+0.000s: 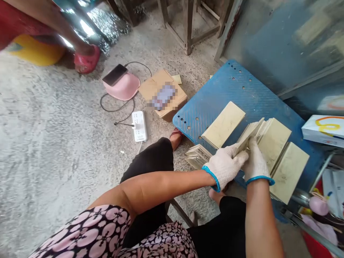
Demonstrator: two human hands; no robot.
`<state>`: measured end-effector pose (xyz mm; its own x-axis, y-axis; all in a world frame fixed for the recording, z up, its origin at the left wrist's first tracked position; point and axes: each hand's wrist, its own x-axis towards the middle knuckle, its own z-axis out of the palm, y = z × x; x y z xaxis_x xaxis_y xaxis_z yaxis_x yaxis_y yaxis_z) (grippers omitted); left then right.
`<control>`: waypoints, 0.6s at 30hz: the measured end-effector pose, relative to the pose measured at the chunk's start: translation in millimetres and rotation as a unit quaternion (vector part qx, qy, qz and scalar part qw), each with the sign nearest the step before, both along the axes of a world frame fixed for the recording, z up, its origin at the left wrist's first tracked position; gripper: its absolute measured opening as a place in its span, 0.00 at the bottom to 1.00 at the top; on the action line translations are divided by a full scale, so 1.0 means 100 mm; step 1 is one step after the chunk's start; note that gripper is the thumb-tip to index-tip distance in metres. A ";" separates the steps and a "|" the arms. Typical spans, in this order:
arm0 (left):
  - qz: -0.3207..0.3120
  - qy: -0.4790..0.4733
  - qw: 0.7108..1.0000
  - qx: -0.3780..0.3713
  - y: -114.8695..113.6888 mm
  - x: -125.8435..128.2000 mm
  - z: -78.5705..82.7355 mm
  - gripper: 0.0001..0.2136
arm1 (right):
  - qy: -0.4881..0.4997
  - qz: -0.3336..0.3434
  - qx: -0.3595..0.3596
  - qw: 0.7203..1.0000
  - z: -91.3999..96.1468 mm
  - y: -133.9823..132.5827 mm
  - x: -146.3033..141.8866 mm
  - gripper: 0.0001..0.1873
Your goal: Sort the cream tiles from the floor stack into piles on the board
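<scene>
Both of my hands wear white knit gloves with blue cuffs. My left hand [224, 165] is closed on a thin bundle of cream paper sheets [245, 138], its thumb pointing right. My right hand [255, 161] is closed at the same bundle, fingers bent around its right side and partly hidden. To the right, more stacks of the cream sheets [276, 138] lie against each other, with another stack [292, 172] nearest the edge. Left of my hands rests a separate stack [224, 123]. All lie on a blue plastic table [215, 93].
Below the table's left edge is a loose fanned pile [198, 156]. On the concrete floor are a cardboard box [172, 104] with a blurred item on it, a white power strip [139, 125], a pink case [125, 87] and a phone [115, 74]. Another person's foot [86, 59] is at upper left.
</scene>
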<state>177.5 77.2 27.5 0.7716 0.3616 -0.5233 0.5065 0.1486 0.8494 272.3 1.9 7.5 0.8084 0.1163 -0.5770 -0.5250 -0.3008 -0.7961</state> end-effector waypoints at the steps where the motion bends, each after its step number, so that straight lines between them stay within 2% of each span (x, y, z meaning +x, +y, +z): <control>1: -0.006 -0.013 1.000 0.006 0.00 -0.01 0.01 0.20 | 0.014 -0.010 0.004 1.000 -0.01 0.00 0.02 0.29; 4: -0.040 -0.029 0.998 0.032 -0.03 -0.03 0.00 0.22 | 0.053 -0.018 0.027 0.998 -0.06 -0.04 0.08 0.32; 8: -0.084 -0.017 0.992 0.088 -0.09 -0.07 -0.02 0.25 | 0.057 -0.020 0.071 0.996 -0.11 -0.10 0.13 0.33; 13: -0.135 -0.026 0.979 0.151 -0.08 -0.08 -0.04 0.20 | 0.103 -0.006 0.120 0.987 -0.08 -0.13 0.08 0.33; 18: -0.189 -0.002 0.961 0.201 -0.01 -0.04 0.01 0.19 | 0.102 0.024 0.119 0.987 -0.01 -0.12 0.04 0.30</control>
